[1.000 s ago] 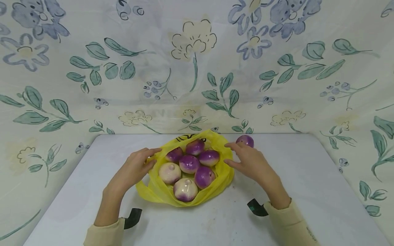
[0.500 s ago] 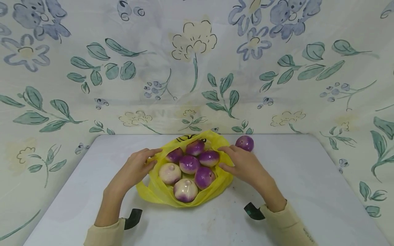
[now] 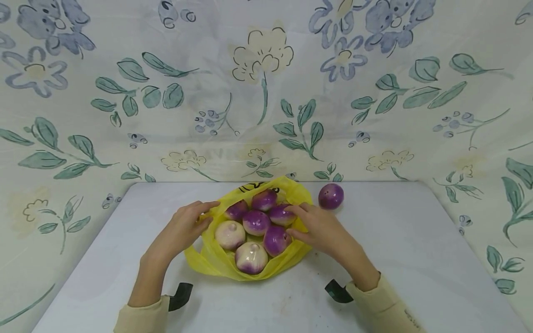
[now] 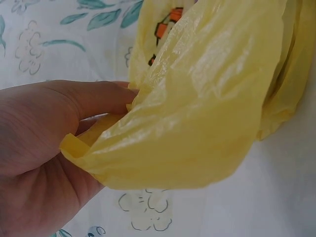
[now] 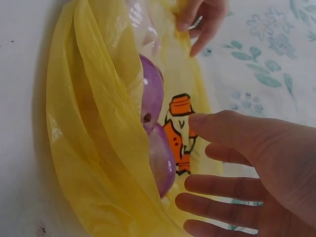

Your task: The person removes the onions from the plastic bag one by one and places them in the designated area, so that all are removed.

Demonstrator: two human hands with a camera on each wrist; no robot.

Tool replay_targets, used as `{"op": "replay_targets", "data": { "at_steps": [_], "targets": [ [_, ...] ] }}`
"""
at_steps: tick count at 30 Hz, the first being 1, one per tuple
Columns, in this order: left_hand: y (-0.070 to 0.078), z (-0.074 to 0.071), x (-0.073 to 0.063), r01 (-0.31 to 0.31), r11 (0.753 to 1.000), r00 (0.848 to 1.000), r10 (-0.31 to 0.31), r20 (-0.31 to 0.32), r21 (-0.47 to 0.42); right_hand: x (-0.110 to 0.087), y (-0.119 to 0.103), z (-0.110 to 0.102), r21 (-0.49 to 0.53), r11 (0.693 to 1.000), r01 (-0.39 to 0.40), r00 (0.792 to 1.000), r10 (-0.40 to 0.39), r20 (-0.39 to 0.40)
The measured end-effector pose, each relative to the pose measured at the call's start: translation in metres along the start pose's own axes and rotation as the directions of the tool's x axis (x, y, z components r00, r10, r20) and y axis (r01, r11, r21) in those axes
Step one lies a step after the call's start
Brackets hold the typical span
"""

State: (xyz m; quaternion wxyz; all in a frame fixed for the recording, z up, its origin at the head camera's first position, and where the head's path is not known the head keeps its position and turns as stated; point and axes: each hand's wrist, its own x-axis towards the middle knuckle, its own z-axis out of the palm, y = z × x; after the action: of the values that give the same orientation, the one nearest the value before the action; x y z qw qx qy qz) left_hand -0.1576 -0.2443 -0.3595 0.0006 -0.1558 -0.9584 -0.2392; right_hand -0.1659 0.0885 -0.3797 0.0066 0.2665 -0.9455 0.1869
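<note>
A yellow plastic bag [image 3: 297, 253] lies wide at the mouth on the table. Several glossy round purple-and-white onions [image 3: 256, 222] sit inside it. At the bag's left rim my left hand [image 3: 186, 230] holds the plastic; in the left wrist view its edge lies between thumb and fingers, with the fingertips hidden behind it. My right hand [image 3: 318, 229] reaches over the right rim, fingers extended and spread apart from the thumb. Its fingertips overlap the rightmost onions in the head view. In the right wrist view nothing shows between those fingers [image 5: 224, 186].
One loose purple onion [image 3: 331, 196] rests on the white table [image 3: 399, 222] behind the right hand, near the back edge. Beyond the table hangs a floral cloth [image 3: 233, 92]. Dark camera mounts [image 3: 181, 296] stick out at both wrists.
My right hand has moved left, from the bag's right rim to over its mouth, uncovering the loose onion behind. The left hand has stayed in place.
</note>
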Motion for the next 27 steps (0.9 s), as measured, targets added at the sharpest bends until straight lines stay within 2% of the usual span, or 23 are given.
{"op": "replay_targets", "data": {
  "at_steps": [5, 11, 27],
  "targets": [
    [0.000, 0.000, 0.000, -0.005, 1.000, 1.000, 0.005, -0.002, -0.001, 0.000, -0.003, 0.003, 0.026, 1.000, 0.011, 1.000, -0.011, 0.015],
    [0.001, -0.001, 0.000, -0.003, 1.000, 1.000, 0.003, 0.000, 0.004, 0.000, -0.004, 0.007, 0.066, 0.995, 0.076, 0.997, -0.078, 0.029],
    [0.000, 0.001, 0.000, -0.011, 1.000, 1.000, 0.011, -0.015, 0.004, 0.004, -0.007, 0.020, 0.086, 0.991, 0.105, 0.988, -0.113, 0.102]
  ]
}}
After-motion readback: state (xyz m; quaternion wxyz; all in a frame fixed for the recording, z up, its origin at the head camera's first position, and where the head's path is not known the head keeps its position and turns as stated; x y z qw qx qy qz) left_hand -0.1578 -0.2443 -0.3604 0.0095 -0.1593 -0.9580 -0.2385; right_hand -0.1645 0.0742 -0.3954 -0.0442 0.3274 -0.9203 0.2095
